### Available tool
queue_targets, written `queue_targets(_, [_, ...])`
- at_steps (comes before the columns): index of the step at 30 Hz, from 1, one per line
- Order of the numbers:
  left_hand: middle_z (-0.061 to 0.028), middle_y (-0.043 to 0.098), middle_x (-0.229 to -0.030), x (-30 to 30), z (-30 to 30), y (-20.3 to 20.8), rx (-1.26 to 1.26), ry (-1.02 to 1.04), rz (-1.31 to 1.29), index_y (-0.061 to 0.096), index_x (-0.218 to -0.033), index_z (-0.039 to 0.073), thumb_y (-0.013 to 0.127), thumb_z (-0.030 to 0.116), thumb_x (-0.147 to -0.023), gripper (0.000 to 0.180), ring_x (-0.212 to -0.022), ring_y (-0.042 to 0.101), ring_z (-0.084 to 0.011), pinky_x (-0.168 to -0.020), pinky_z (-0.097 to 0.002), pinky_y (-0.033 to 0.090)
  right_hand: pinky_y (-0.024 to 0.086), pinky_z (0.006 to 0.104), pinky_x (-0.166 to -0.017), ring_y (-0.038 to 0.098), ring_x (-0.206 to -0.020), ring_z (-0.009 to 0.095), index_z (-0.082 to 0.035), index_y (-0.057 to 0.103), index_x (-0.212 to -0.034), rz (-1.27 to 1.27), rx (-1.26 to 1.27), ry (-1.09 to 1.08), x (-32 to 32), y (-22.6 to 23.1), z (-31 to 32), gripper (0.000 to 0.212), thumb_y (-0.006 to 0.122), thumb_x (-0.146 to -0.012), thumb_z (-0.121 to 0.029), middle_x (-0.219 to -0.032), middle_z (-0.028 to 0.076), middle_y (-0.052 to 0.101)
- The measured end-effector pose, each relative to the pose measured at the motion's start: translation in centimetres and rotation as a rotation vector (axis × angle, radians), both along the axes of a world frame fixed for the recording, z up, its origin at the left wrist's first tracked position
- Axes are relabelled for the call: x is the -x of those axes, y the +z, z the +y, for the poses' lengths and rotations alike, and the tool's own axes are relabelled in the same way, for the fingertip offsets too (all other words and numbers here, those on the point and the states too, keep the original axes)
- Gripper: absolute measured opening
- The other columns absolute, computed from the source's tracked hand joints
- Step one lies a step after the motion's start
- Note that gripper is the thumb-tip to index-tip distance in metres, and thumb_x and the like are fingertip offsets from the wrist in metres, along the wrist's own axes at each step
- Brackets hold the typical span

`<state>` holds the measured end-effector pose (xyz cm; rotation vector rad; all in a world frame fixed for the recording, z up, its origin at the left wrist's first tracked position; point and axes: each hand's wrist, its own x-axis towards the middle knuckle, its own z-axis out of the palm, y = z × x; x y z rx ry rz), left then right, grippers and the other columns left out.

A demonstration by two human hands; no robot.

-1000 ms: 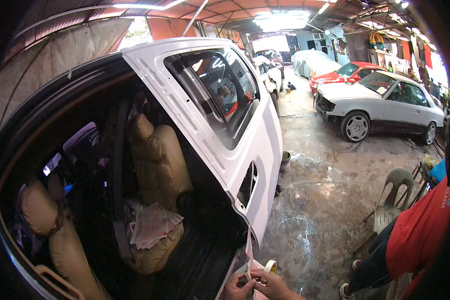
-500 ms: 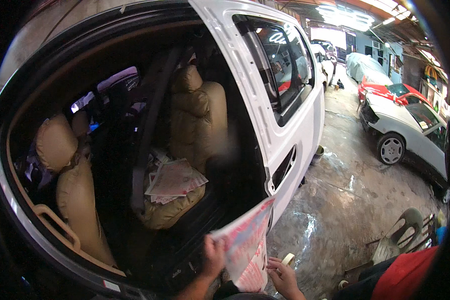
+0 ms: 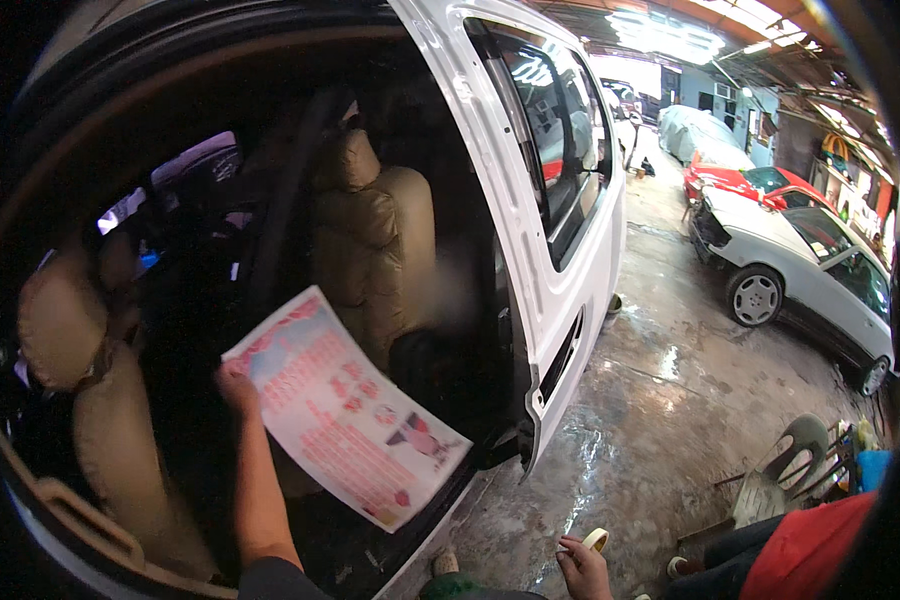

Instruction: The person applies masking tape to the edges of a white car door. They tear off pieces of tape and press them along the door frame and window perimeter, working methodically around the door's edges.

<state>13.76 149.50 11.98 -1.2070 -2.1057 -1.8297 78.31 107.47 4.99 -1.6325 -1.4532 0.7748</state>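
Observation:
My left hand (image 3: pixel 238 387) grips the upper left corner of a large printed paper sheet (image 3: pixel 345 420), white with pink and red print. My left arm reaches into the open side doorway of a white van (image 3: pixel 560 300), and the sheet hangs in front of a tan seat (image 3: pixel 405 240). The seat cushion is hidden behind it. Low in the view, my right hand (image 3: pixel 582 570) has its fingers closed around a cream roll of tape (image 3: pixel 596 541).
Another tan seat (image 3: pixel 120 430) and a tan grab handle (image 3: pixel 85 520) are at the left. A person in a red top (image 3: pixel 820 550) is at the lower right, by a plastic chair (image 3: pixel 785 465). Beyond the wet floor (image 3: pixel 660 400) stands a partly stripped white car (image 3: pixel 790 250).
My left hand has carried the sheet left and into the doorway, spreading it out. My right hand has come off the sheet, keeping the tape roll. The view has shifted slightly.

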Motion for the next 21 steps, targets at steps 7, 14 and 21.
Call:
queue_targets(7, [-0.0241,0.055,-0.132,-12.7,6.5,-0.1,-0.066,-0.179,0.622,0.055,-0.128,-0.003,0.053,0.011,-0.098,0.033,-0.124,0.05,-0.0419,-0.106,-0.0493,0.041,0.055,0.0379,-0.081,0.07,-0.092,0.031,-0.006,0.063,-0.121,-0.056,0.12,-0.114,5.1,-0.2,5.7,0.03,0.067,-0.092,-0.013,-0.116,0.016,0.067])
queue_targets(14, [-0.0179,0.054,-0.136,-11.5,8.0,-14.4,0.579,-0.811,0.68,0.067,-0.105,0.002,0.06,-0.001,-0.084,0.022,-0.125,0.049,-0.0396,-0.105,-0.0482,0.041,0.049,0.0429,-0.093,0.061,-0.108,0.041,0.001,0.039,-0.143,0.008,0.293,-0.188,9.6,0.9,10.4,0.058,0.062,-0.095,-0.023,-0.118,0.025,0.061])
queue_targets(21, [-0.0139,0.063,-0.117,-29.0,-4.4,-12.0,0.356,-1.244,0.095,0.066,-0.095,0.002,0.059,0.0,-0.089,0.009,-0.115,0.058,-0.0317,-0.098,-0.0402,0.047,0.046,0.0325,-0.098,0.058,-0.112,0.021,-0.003,0.02,-0.156,0.729,0.078,-0.228,7.7,-0.5,11.5,0.07,0.053,-0.095,-0.001,-0.134,0.015,0.056])
